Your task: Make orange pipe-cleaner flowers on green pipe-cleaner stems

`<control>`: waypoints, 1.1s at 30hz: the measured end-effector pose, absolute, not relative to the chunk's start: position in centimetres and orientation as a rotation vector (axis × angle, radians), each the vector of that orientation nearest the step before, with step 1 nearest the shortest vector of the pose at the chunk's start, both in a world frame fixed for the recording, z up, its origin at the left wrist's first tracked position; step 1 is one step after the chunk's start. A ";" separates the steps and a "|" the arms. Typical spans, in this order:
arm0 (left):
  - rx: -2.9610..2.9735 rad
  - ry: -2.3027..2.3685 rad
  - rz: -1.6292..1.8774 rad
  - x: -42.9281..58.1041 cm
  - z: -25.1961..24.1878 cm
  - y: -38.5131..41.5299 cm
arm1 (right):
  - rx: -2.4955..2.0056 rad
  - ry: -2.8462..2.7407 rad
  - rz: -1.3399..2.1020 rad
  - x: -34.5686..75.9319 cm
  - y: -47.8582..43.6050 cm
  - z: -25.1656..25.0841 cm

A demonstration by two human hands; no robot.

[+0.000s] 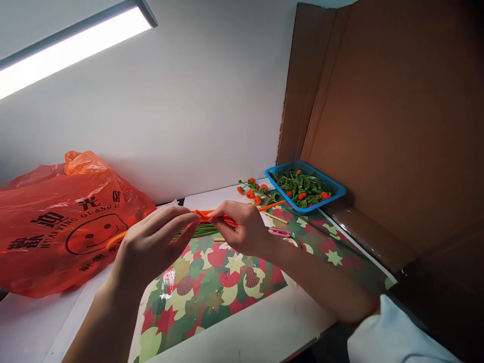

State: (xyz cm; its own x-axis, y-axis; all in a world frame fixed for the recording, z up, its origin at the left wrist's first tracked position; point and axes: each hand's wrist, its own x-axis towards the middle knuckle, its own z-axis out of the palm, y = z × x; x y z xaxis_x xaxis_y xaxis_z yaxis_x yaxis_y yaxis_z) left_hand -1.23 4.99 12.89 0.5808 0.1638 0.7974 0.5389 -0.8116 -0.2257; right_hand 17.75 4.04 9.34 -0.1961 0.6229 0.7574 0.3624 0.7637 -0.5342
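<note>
Between my hands stretches a bundle of orange fuzzy stems that look like pipe cleaners (206,215), with one end sticking out past each hand. My left hand (157,234) pinches the bundle at the fingertips, its fingers nearly straight and close together. Thumb and curled fingers of my right hand (242,227) grip the same strands just to the right. Beneath and behind them lies a bunch of thin green stems (204,230) on the patterned mat. Past my right hand rests a sprig with orange pompom-like flowers (250,194).
A blue plastic basket (335,194) holds green leaves and orange flowers at the back right. Near it lie a pink-handled tool (280,232) and a thin wooden stick (276,218). A red plastic bag (45,201) stands left; a cardboard wall (381,116) rises right.
</note>
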 end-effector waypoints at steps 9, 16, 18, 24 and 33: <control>-2.168 -0.550 -1.117 -1.8 12.2 4.9 | -0.788 -1.814 0.309 17.7 2.6 10.8; -2.645 -0.949 -1.206 -0.7 13.2 4.2 | -0.813 -1.954 0.083 18.3 3.3 10.8; -2.895 -1.123 -1.197 -0.7 13.5 4.3 | -0.811 -1.991 0.050 18.4 3.5 10.7; -3.265 -1.178 -1.297 -1.1 13.3 4.8 | -0.967 -1.895 0.556 18.9 2.9 11.6; -2.809 -0.609 -1.318 -0.3 12.3 4.8 | -1.050 -1.678 1.286 20.0 3.4 12.4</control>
